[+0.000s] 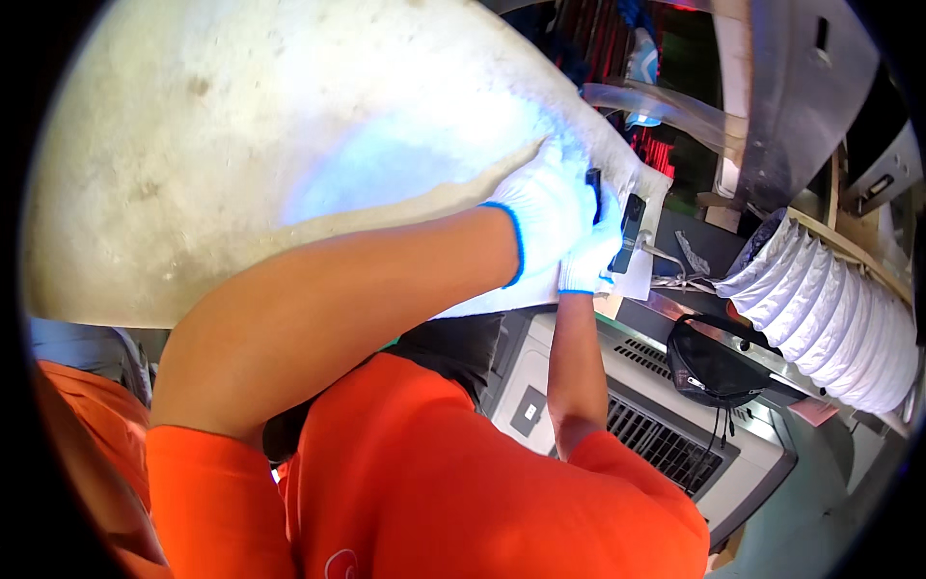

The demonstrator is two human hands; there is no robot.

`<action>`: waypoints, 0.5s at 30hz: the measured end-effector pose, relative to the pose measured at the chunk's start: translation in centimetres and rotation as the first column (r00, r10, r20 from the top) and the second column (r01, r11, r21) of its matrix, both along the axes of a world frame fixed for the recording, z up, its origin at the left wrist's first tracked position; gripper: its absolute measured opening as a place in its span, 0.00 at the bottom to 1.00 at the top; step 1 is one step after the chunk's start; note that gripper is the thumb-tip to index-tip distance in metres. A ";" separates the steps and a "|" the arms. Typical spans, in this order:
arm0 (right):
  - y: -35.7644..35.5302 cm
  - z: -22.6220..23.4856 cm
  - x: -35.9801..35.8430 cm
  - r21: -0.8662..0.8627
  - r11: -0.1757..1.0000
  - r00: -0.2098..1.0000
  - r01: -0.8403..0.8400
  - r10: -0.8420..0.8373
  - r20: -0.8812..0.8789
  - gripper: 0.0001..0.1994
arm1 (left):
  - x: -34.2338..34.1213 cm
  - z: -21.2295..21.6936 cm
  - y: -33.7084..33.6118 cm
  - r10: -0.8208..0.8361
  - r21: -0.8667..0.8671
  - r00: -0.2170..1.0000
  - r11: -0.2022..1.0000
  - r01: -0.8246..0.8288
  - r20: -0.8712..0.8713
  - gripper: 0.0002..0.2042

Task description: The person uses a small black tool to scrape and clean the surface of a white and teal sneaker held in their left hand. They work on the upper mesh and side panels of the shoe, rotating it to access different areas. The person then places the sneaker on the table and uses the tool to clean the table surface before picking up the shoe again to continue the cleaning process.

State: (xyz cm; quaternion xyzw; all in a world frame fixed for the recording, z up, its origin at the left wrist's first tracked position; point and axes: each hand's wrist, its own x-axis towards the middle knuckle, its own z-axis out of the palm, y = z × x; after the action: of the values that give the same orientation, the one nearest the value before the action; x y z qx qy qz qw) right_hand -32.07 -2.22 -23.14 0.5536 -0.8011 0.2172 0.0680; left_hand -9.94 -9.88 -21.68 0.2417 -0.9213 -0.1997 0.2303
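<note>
Both my hands wear white knitted gloves with blue cuffs and come together at the right end of a large pale table (pixel 260 135). My left hand (pixel 550 217) reaches across from the left, its back toward me. Glare washes out its fingers. My right hand (pixel 596 253) is close beside it, with curled fingers. A short black object (pixel 594 188) sticks up between the hands, seemingly in my right hand's grip; its kind does not show. Just right of them, a dark rectangular object (pixel 630 232) lies on the table's white edge.
A white ribbed hose (pixel 830 309) bends at the right. Below it hangs a black pouch (pixel 709 367) with a zip. A grey machine with a vent grille (pixel 666 434) stands by my right arm. Another person's orange sleeve (pixel 92 415) shows at the left.
</note>
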 end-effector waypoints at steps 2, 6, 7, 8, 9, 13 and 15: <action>-0.4 0.3 0.4 0.013 1.000 1.000 0.015 -0.015 -0.002 0.22 | -0.3 -0.1 -0.4 -0.001 -0.002 1.000 1.000 0.001 0.011 0.25; -0.2 0.3 0.0 -0.014 1.000 0.997 -0.009 0.008 -0.075 0.21 | 0.0 -0.6 -0.4 -0.015 -0.068 0.999 0.998 0.012 -0.046 0.23; -0.1 0.0 -0.3 -0.029 0.999 0.991 -0.019 0.015 -0.130 0.21 | 0.2 -0.3 -0.7 -0.038 -0.074 0.999 0.997 0.036 -0.028 0.22; 0.0 0.0 -0.5 -0.041 0.999 0.982 -0.028 0.020 -0.185 0.22 | 0.4 0.1 -0.9 -0.061 -0.079 0.998 0.995 0.060 -0.010 0.22; -0.1 0.2 -0.1 -0.042 0.999 0.990 -0.002 -0.004 -0.143 0.23 | 0.2 -0.9 -0.7 -0.021 -0.170 0.990 0.985 -0.003 -0.138 0.20; 0.2 0.2 -0.1 0.014 0.998 0.992 0.059 -0.057 -0.116 0.25 | 0.3 -1.0 -1.1 -0.068 -0.198 0.992 0.979 0.046 -0.106 0.19; 0.7 -0.7 -0.8 -0.015 0.999 0.988 0.052 -0.054 -0.143 0.25 | 0.4 -1.1 -1.2 -0.095 -0.180 0.993 0.980 0.082 -0.068 0.19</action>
State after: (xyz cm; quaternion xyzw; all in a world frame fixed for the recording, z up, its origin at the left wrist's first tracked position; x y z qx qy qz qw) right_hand -32.86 -1.51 -23.83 0.5459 -0.8073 0.1795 0.1341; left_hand -9.50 -11.06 -22.75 0.1712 -0.9357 -0.1362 0.2768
